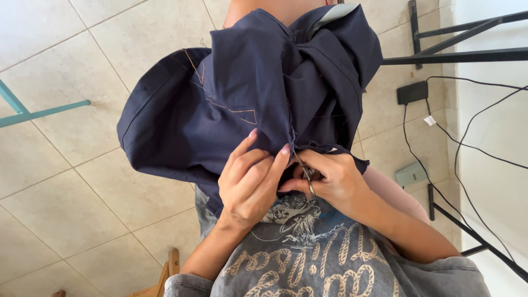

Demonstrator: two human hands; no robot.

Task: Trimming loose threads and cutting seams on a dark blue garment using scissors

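Navy blue fabric (247, 93), a large garment piece with thin orange stitching lines on it, fills the middle of the view and hangs over the person's lap. The left hand (250, 181) is clenched around a gathered fold of this fabric at its lower edge; the thumb and fingers are pressed together on the cloth, and the nails are painted in a pale pink tone. Most of the fabric spreads from this grip toward 12 o'clock and 10 o'clock, so the hand holds only the bottom part near the seam.

Just beside it, at 3 o'clock, the right hand (335, 181) is closed on small metal scissors (305, 170). Their thin blades point toward 11 o'clock and touch the frayed seam edge of the fabric, exactly between the two hands. I cannot tell if the blades are open or shut, because the fingers cover them partly.

Below the hands, at 6 o'clock, is a grey shirt (308, 264) with a printed drawing. The floor (66, 181) is of pale beige tiles. At 3 o'clock from the fabric, black cables (467, 148) run over the floor near a black metal frame (467, 55).
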